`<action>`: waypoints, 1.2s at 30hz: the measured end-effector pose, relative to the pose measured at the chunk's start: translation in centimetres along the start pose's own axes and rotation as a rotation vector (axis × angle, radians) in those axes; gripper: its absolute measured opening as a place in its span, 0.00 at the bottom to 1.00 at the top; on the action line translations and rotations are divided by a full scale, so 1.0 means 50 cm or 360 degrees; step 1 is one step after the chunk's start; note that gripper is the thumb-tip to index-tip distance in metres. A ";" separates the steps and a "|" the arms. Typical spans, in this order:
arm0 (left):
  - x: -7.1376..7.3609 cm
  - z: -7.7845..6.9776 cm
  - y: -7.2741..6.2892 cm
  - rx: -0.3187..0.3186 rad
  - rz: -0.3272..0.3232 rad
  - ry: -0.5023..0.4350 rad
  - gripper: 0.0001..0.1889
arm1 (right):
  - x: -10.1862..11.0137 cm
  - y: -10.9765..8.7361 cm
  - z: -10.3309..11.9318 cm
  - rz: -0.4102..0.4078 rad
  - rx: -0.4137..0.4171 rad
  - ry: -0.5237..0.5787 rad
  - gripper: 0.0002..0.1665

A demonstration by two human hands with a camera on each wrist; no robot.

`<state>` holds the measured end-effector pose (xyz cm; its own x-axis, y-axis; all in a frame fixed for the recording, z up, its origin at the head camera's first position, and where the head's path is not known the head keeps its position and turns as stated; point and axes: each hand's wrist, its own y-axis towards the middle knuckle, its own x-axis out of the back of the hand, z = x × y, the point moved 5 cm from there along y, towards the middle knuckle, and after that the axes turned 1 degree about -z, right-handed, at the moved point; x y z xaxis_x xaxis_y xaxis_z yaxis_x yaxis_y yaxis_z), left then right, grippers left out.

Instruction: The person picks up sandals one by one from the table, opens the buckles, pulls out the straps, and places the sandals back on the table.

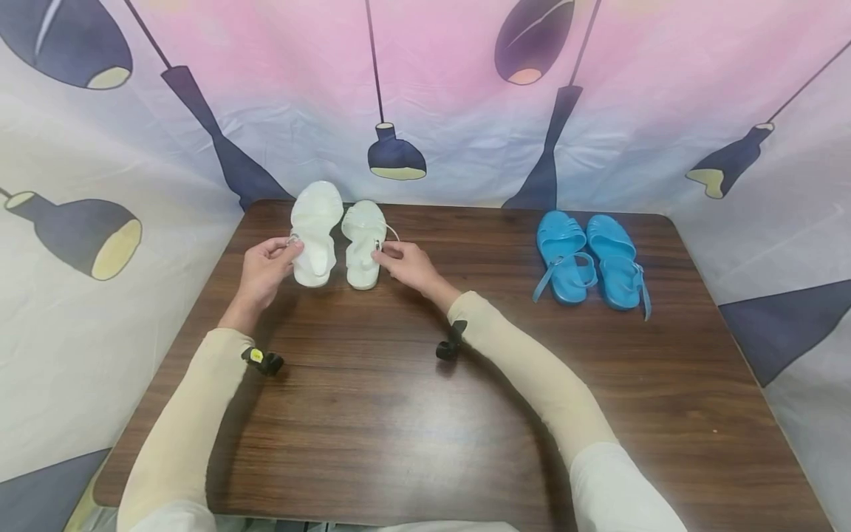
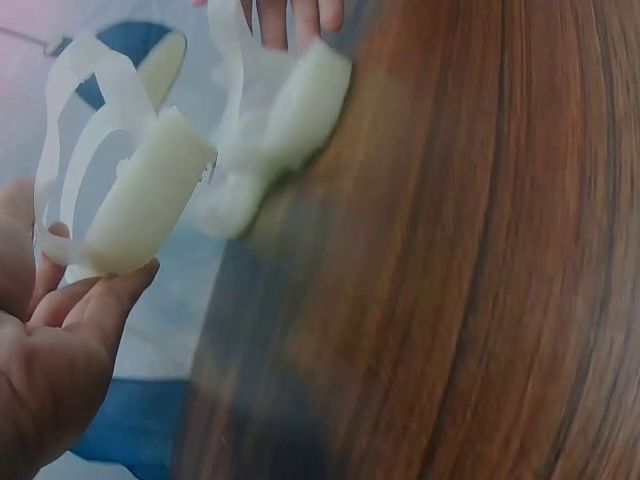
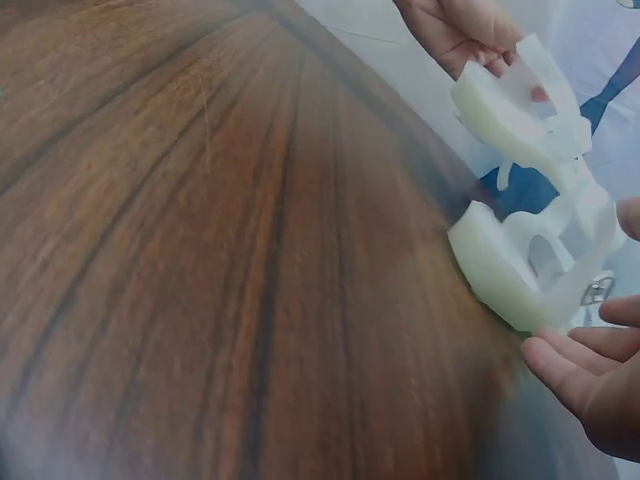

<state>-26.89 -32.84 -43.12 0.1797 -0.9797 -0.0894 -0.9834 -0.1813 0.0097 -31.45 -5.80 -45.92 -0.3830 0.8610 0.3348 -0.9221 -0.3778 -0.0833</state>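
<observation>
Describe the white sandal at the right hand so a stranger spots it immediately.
Find the brown table. Near its far edge, left of the blue sandals, is the white sandal. The right hand is at its metal buckle, whereas the left hand holds the other white sandal, further left.

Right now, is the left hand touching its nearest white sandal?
Touching. The left wrist view shows the left hand gripping the white sandal, fingertips against it.

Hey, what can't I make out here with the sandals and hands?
- Left wrist view: most of the right hand, cut off by the top edge.
- Head view: part of the left white sandal, covered by the left hand.
- Head view: undersides of the blue sandals, facing the tabletop.
</observation>
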 end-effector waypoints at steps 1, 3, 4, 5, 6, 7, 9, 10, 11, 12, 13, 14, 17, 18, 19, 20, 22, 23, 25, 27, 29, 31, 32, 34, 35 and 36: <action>0.004 0.003 0.001 0.0002 -0.0003 0.0004 0.02 | -0.005 0.000 -0.002 0.0023 -0.0015 0.0044 0.35; 0.011 0.008 0.004 0.0005 -0.0009 0.0022 0.03 | -0.015 0.000 -0.004 0.0065 -0.0035 0.0117 0.35; 0.014 0.011 0.006 0.0007 -0.0009 0.0033 0.03 | -0.018 0.000 -0.004 0.0077 -0.0041 0.0140 0.35; 0.017 0.014 0.007 0.0017 -0.0007 0.0035 0.03 | -0.020 0.000 -0.005 0.0082 -0.0041 0.0152 0.35; 0.019 0.017 0.009 0.0025 -0.0002 0.0039 0.03 | -0.021 0.001 -0.005 0.0083 -0.0040 0.0160 0.35; 0.021 0.020 0.012 0.0034 0.0002 0.0045 0.03 | -0.021 0.000 -0.005 0.0083 -0.0039 0.0159 0.35; 0.026 0.028 0.019 0.0064 0.0007 0.0042 0.02 | -0.021 0.001 -0.006 0.0080 -0.0035 0.0156 0.35; 0.028 0.031 0.021 0.0072 0.0011 0.0051 0.03 | -0.021 0.002 -0.006 0.0076 -0.0031 0.0155 0.35; 0.030 0.034 0.024 0.0081 0.0012 0.0055 0.03 | -0.021 0.002 -0.006 0.0075 -0.0028 0.0154 0.35; 0.032 0.036 0.026 0.0090 0.0014 0.0056 0.03 | -0.021 0.002 -0.006 0.0077 -0.0029 0.0150 0.35; 0.033 0.039 0.028 0.0100 0.0013 0.0063 0.03 | -0.022 0.002 -0.006 0.0083 -0.0031 0.0144 0.35; 0.035 0.041 0.030 0.0108 0.0015 0.0070 0.03 | -0.022 0.001 -0.006 0.0083 -0.0030 0.0140 0.35; 0.039 0.050 0.037 0.0127 0.0034 0.0133 0.01 | -0.022 0.000 -0.005 0.0086 -0.0037 0.0135 0.35; 0.041 0.053 0.039 0.0142 0.0039 0.0151 0.01 | -0.022 0.000 -0.005 0.0087 -0.0039 0.0132 0.35; 0.042 0.057 0.042 0.0156 0.0043 0.0173 0.01 | -0.022 0.000 -0.005 0.0086 -0.0039 0.0129 0.35; 0.044 0.060 0.045 0.0170 0.0044 0.0200 0.03 | -0.022 0.000 -0.004 0.0082 -0.0041 0.0129 0.34; 0.047 0.066 0.049 0.0196 0.0041 0.0285 0.10 | -0.023 0.001 -0.005 0.0076 -0.0045 0.0131 0.34; 0.048 0.068 0.050 0.0207 0.0036 0.0335 0.13 | -0.023 0.001 -0.004 0.0073 -0.0044 0.0131 0.34; 0.049 0.070 0.053 0.0222 0.0019 0.0447 0.21 | -0.023 0.001 -0.003 0.0065 -0.0038 0.0128 0.35; 0.047 0.070 0.054 0.0234 0.0005 0.0573 0.28 | -0.022 0.001 -0.002 0.0055 -0.0035 0.0127 0.35; 0.045 0.070 0.056 0.0249 -0.0002 0.0664 0.33 | -0.022 0.001 -0.001 0.0050 -0.0031 0.0125 0.35; 0.041 0.068 0.054 0.0261 -0.0007 0.0743 0.36 | -0.023 0.001 -0.001 0.0056 -0.0029 0.0114 0.35; 0.038 0.068 0.053 0.0265 -0.0001 0.0778 0.37 | -0.025 0.001 -0.001 0.0062 -0.0032 0.0110 0.35; 0.033 0.067 0.050 0.0262 0.0018 0.0829 0.38 | -0.027 0.001 0.000 0.0073 -0.0033 0.0102 0.35; 0.031 0.067 0.048 0.0256 0.0025 0.0845 0.39 | -0.028 0.001 0.000 0.0076 -0.0030 0.0098 0.35; 0.029 0.068 0.047 0.0252 0.0034 0.0856 0.39 | -0.029 0.002 0.001 0.0079 -0.0029 0.0096 0.35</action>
<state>-29.01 -34.39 -46.61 0.1070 -0.8964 0.4301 -0.9714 -0.1865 -0.1472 -30.97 -7.10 -46.38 -0.4306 0.8603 0.2729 -0.9025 -0.4149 -0.1158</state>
